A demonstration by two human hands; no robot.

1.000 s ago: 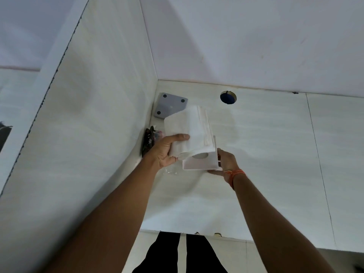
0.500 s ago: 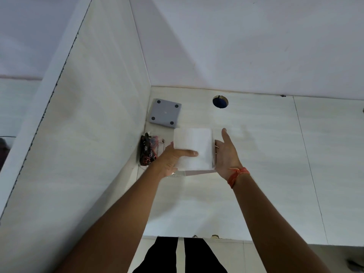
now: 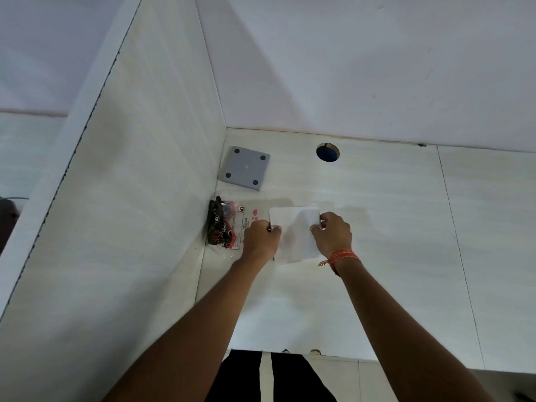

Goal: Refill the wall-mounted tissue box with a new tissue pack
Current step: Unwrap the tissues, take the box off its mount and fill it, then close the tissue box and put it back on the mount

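Note:
A white square tissue box (image 3: 294,227) lies flat on the pale counter (image 3: 391,256), its plain face up. My left hand (image 3: 261,237) grips its left edge and my right hand (image 3: 333,233), with an orange thread at the wrist, grips its right edge. The tissues are hidden inside or under the box. An empty clear plastic wrapper (image 3: 229,224) with black and red print lies just left of the box, against the side wall.
A grey square plate (image 3: 246,171) with black corner dots lies at the back corner of the counter. A round hole (image 3: 327,152) opens in the counter behind the box. White walls close the left and back sides. The counter's front edge is near my body.
The white tissue stack held in my left hand a second ago is out of sight. The box has come down flat onto the counter, and both hands now hold its side edges.

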